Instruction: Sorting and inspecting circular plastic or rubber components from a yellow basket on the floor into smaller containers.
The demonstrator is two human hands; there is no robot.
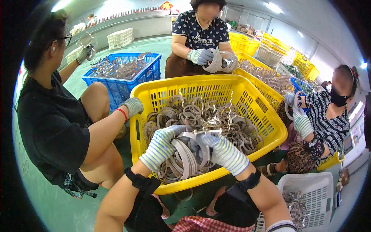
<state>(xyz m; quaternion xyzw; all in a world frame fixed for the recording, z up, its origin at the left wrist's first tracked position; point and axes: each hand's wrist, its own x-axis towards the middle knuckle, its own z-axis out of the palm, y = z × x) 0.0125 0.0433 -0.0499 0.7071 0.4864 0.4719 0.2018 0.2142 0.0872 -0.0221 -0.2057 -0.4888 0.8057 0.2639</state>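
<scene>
A yellow slatted basket in front of me holds a heap of thin grey rings, some bent into wavy strips. Over its near side, my left hand in a striped work glove is closed on a bunch of grey rings that hangs downward. My right hand, gloved alike, pinches a grey ring at the top of the same bunch, close to my left fingers. Its fingertips are slightly blurred, and part of the ring lies hidden behind them.
A co-worker's gloved hand rests on the basket's left rim. Across, another person's hand holds rings; a third person handles one at right. A blue basket stands far left, a white basket near right.
</scene>
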